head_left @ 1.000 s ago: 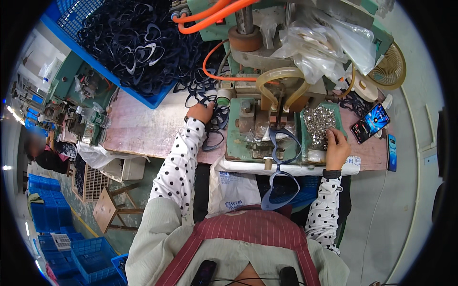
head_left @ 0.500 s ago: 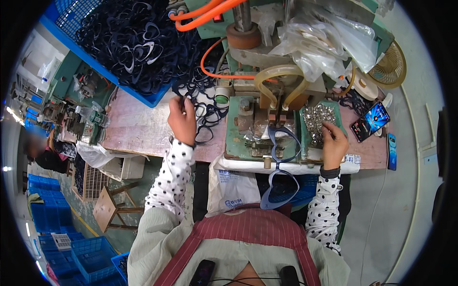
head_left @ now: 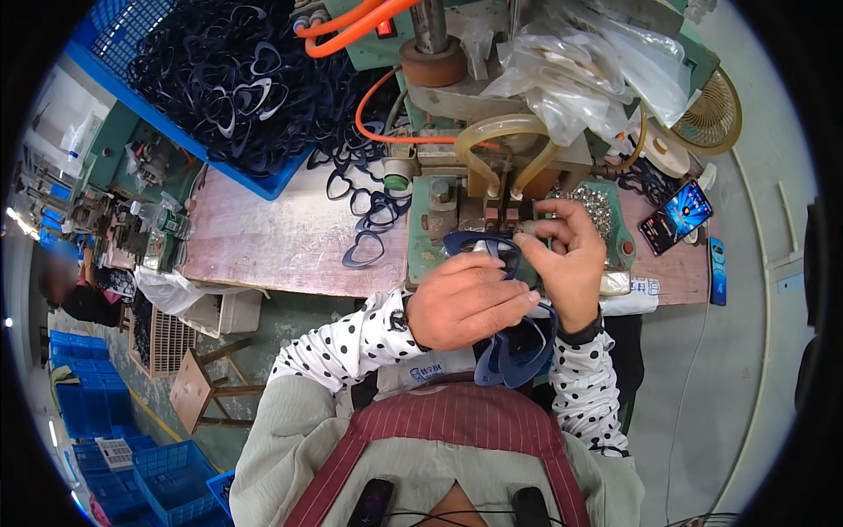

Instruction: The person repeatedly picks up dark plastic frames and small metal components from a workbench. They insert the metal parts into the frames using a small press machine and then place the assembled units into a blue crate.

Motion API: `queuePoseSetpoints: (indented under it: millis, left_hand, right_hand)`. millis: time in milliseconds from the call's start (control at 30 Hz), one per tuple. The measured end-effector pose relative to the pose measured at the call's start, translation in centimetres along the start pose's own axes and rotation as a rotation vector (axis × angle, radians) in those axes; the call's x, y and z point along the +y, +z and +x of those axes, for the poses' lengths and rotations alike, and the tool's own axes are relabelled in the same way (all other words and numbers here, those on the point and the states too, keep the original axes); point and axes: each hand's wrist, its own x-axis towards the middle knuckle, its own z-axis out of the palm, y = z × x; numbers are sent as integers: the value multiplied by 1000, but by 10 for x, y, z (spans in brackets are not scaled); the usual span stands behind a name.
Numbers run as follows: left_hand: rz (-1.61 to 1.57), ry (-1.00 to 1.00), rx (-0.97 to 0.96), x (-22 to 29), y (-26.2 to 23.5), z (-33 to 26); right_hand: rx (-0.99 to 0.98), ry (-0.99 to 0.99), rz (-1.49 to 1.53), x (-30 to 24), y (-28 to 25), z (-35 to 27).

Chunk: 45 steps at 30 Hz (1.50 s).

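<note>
With both hands at frame centre, our left hand (head_left: 470, 303) grips a dark-blue plastic eyeglass frame (head_left: 481, 246) steady while our right hand (head_left: 571, 263) pinches a small metal piece (head_left: 528, 227) against it.

lit phone screen (head_left: 675, 216) right of clear plastic bags (head_left: 587, 66).

Your sleeves (head_left: 351, 338) show white with black dots; the frame (head_left: 481, 245) you hold is dark blue, the crate (head_left: 132, 105) bright blue, hoses (head_left: 347, 26) orange, machine (head_left: 439, 206) green.
</note>
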Motion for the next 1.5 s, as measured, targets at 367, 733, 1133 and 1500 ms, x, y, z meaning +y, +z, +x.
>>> queuePoseSetpoints:
  millis: [367, 733, 1133, 1500]
  left_hand:
    - [-130, 246, -12, 3, -12, -2]
    - [-262, 214, -105, -25, 6, -2]
    - [-89, 278, -45, -19, 5, -8]
    - [944, -1143, -311, -175, 21, -148]
  right_hand:
    - [28, -1, 116, 1, 19, 8]
    - [325, -63, -678, 112, -103, 34]
    - [275, -366, -866, 125, -105, 28]
    - [403, -276, -707, 128, -101, 27]
